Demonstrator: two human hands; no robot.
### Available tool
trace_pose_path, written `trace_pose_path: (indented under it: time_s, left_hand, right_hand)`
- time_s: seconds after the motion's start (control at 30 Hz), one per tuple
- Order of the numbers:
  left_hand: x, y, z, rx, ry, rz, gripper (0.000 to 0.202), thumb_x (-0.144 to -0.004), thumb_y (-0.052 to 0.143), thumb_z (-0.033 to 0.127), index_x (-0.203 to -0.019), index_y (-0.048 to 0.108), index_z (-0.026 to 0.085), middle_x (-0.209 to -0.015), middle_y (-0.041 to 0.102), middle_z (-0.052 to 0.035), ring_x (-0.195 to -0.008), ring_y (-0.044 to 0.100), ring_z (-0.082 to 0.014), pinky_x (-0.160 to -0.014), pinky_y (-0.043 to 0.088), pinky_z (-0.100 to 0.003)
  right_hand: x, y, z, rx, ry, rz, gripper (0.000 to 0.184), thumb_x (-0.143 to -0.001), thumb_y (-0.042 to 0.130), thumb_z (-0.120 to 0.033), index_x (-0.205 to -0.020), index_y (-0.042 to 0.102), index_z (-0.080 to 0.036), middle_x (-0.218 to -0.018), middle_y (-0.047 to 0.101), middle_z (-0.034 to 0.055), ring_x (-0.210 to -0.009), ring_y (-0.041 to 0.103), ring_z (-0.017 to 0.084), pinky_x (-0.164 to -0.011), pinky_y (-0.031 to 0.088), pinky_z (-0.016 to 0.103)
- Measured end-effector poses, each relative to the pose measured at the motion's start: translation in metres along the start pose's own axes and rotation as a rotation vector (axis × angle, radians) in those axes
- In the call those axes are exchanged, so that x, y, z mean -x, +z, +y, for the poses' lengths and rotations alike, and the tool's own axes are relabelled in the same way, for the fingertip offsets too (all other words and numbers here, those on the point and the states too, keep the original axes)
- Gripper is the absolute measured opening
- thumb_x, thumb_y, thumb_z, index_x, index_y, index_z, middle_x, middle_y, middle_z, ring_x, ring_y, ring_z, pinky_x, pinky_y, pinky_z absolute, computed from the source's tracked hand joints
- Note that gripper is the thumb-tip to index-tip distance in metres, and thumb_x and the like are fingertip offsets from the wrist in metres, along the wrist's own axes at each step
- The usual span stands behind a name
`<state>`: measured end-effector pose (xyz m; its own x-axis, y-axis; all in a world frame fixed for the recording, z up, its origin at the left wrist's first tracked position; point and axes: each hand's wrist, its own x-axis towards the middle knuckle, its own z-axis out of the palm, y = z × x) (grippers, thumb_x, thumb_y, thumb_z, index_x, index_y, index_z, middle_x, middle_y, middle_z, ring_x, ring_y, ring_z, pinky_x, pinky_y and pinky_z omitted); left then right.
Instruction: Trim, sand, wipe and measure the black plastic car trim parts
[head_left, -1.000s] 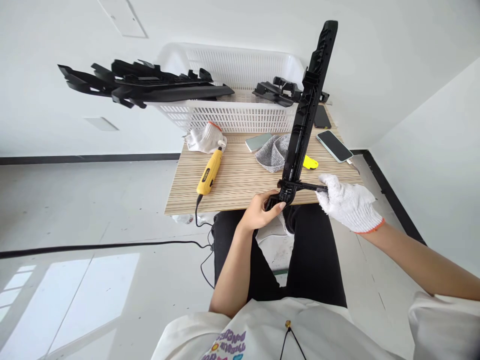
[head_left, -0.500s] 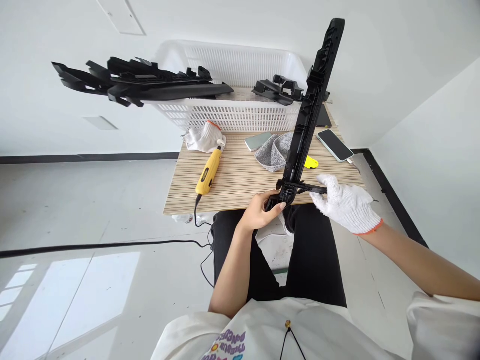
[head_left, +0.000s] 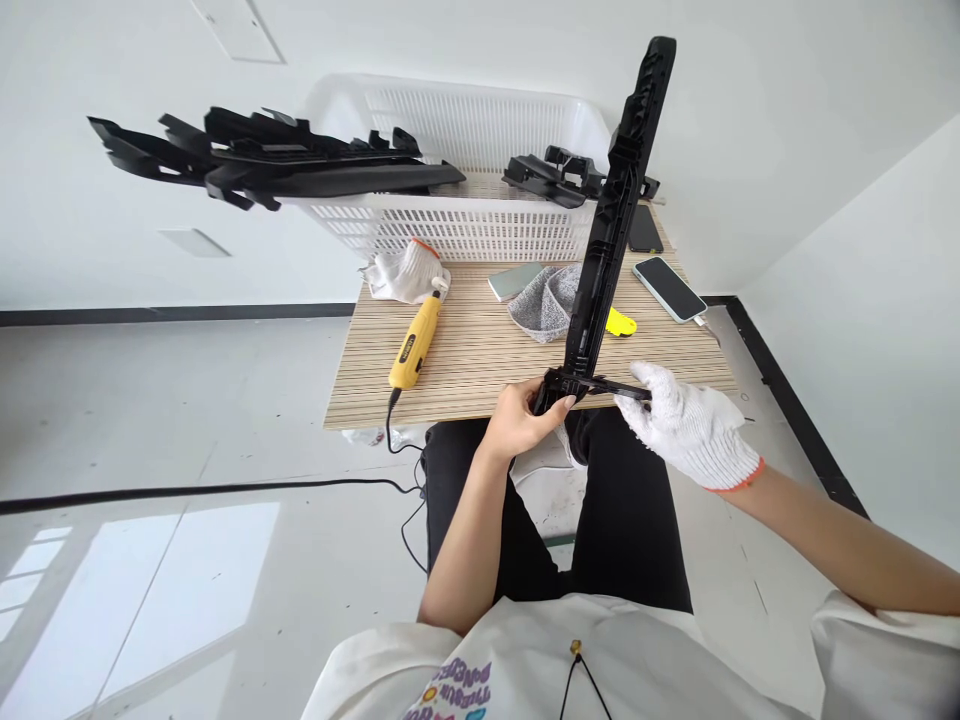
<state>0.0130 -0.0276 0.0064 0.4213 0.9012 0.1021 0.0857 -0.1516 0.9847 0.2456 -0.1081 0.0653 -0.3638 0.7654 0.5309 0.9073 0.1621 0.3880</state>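
Observation:
A long black plastic trim piece (head_left: 604,240), ribbed along its face, stands slanted above the table's front edge with its top leaning right. My bare left hand (head_left: 525,425) grips its lower end, thumb in front. In a white knitted glove with an orange cuff, my right hand (head_left: 675,415) is closed on one end of a slim black bar-shaped tool (head_left: 621,388). That tool lies across the trim piece just above my left thumb. Its exact kind cannot be made out against the black plastic.
Several black trim pieces (head_left: 300,165) rest across a white plastic basket (head_left: 480,230). On the striped table (head_left: 480,370) lie a yellow corded rotary tool (head_left: 415,345), a white glove (head_left: 405,272), grey cloth (head_left: 544,305), a yellow object (head_left: 620,323) and a phone (head_left: 670,290).
The trim piece's top has shifted slightly left. My right hand and the slim black tool have moved a little down towards the trim piece's lower end. My left hand keeps its grip.

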Motion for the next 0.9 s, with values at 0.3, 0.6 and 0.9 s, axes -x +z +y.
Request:
trace_pose_path:
  time_s: [0.3, 0.6, 0.9]
  left_hand:
    - [-0.001, 0.001, 0.004, 0.029, -0.034, 0.012, 0.043, -0.084, 0.072, 0.051, -0.067, 0.052, 0.017, -0.062, 0.035, 0.0025, -0.059, 0.032, -0.0103, -0.054, 0.022, -0.028]
    - [-0.001, 0.003, 0.002, 0.042, -0.016, 0.022, 0.044, -0.084, 0.072, 0.052, -0.066, 0.053, 0.017, -0.062, 0.039, 0.0019, -0.059, 0.035, -0.0112, -0.055, 0.026, -0.027]
    - [0.000, 0.002, 0.006, 0.075, -0.050, 0.025, 0.041, -0.083, 0.074, 0.051, -0.070, 0.059, 0.015, -0.061, 0.048, 0.0004, -0.058, 0.042, -0.0114, -0.052, 0.031, -0.025]
  right_hand:
    - [0.007, 0.012, -0.001, -0.027, 0.030, -0.041, 0.056, -0.095, 0.058, -0.039, -0.145, 0.055, -0.014, -0.089, 0.075, 0.0055, -0.059, 0.058, 0.015, -0.055, 0.032, 0.033]
    - [-0.003, 0.006, -0.003, -0.080, 0.033, -0.076, 0.060, -0.093, 0.055, -0.031, -0.151, 0.053, -0.015, -0.111, 0.074, 0.0148, -0.071, 0.065, 0.019, -0.056, 0.040, 0.030]
    - [-0.013, 0.008, -0.007, -0.094, 0.004, -0.223, 0.054, -0.094, 0.051, -0.029, -0.148, 0.052, -0.024, -0.106, 0.069, 0.0082, -0.056, 0.046, 0.011, -0.049, 0.024, 0.028]
